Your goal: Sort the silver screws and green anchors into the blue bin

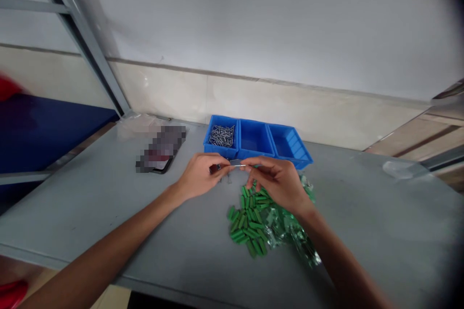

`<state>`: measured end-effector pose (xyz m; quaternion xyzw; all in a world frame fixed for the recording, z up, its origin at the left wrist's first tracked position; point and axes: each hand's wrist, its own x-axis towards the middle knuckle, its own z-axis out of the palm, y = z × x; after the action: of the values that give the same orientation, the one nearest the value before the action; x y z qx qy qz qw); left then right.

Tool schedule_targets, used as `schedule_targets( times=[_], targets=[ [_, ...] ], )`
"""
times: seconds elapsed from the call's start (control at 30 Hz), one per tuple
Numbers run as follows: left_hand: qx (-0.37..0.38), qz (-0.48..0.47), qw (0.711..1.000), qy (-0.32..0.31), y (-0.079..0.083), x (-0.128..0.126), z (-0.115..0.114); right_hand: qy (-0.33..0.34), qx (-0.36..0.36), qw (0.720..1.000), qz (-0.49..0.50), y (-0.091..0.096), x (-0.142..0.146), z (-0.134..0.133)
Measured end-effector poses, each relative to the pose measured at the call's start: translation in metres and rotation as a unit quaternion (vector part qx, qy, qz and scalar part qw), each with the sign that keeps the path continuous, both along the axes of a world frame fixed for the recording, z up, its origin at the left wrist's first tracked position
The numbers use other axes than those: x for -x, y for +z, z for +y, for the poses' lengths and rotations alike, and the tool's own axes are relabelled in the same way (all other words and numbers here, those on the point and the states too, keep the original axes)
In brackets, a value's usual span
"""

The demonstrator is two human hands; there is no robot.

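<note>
The left hand (197,176) and right hand (277,181) pinch a small silver metal piece (235,165) between closed fingers, just in front of the blue three-compartment plastic bin (221,118), with green ribbed plastic plugs (246,219) heaped nearby.

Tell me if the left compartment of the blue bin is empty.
Not empty: the left compartment holds a heap of metal screws, with blue floor showing around them.

Two hands (237,174). One blue parts bin (255,137), three compartments, 12 o'clock from hands; screws (221,135) in one compartment, too many to count. One phone (159,152), 10 o'clock. Green plastic wall plugs (248,219), dozens, 6 o'clock. One foil bag (286,231), 5 o'clock.
</note>
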<state>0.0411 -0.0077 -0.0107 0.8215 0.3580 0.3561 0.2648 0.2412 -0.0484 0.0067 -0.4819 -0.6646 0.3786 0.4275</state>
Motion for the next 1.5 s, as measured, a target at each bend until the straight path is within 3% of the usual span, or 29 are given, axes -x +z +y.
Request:
schedule_targets(
  times=[0.2,0.5,1.17,1.5],
  targets=[
    [-0.020,-0.037,0.999,0.009,0.0000,0.0005,0.0009,0.005,0.009,0.998,0.066,0.0021,-0.0004,0.0013],
    [-0.034,-0.056,0.998,0.004,0.0041,0.0014,0.0006,-0.018,0.010,0.997,0.071,0.0006,-0.0003,0.0031],
    [0.014,-0.057,0.998,-0.023,0.0072,0.0011,-0.0042,0.013,0.035,0.989,0.144,0.0016,-0.0021,0.0029],
    [0.088,-0.134,0.987,-0.030,0.0089,0.0002,-0.0019,-0.017,0.013,0.993,0.116,0.0002,0.0005,0.0031]
  ],
)
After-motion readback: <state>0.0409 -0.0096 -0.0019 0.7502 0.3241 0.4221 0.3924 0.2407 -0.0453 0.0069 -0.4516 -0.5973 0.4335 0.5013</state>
